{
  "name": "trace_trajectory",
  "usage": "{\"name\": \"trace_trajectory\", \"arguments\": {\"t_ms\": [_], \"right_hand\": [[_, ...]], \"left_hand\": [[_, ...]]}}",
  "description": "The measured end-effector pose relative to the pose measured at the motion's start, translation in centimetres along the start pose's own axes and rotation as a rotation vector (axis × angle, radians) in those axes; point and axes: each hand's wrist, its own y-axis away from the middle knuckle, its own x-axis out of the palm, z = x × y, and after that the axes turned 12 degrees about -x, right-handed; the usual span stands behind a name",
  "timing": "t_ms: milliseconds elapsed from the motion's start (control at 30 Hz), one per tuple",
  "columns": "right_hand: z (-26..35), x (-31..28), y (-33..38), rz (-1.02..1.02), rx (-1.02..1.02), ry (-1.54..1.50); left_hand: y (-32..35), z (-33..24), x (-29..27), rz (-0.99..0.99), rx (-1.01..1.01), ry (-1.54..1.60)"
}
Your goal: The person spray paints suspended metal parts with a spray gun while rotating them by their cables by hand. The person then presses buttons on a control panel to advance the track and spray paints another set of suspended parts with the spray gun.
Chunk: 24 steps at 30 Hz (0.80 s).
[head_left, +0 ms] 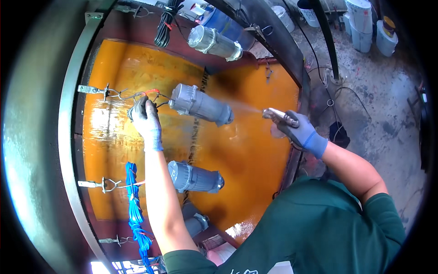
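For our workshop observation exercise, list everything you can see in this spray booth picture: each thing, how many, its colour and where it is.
grey cylindrical metal housings: four hung in a row, one more partly hidden below, grey, in front of the backdrop
orange wet backdrop panel: one, orange, behind the housings
wire hooks: several, metal, left frame
blue cable bundle: one, blue, lower left
black cable bundle: one, black, top
buckets: several, pale, top right floor
metal spray gun: one, silvery, spraying
left hand: grey glove, at the hook wire
right hand: grey-blue glove, holding the spray gun
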Motion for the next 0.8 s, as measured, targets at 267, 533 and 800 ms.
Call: {"name": "trace_trajectory", "arguments": {"t_ms": [267, 533, 800], "right_hand": [[-1.6, 0.7, -0.6, 0.007, -0.096, -0.047], [-0.5, 0.6, -0.5, 0.087, -0.102, -0.062], [2.6, -0.5, -0.3, 0.116, -0.19, 0.074]], "left_hand": [[1.5, 2.2, -0.9, -0.046, 0.199, -0.106], [2.4, 5.0, -3.1, -0.026, -0.002, -0.103], [3.3, 4.2, -4.0, -0.025, -0.13, -0.166]]}}
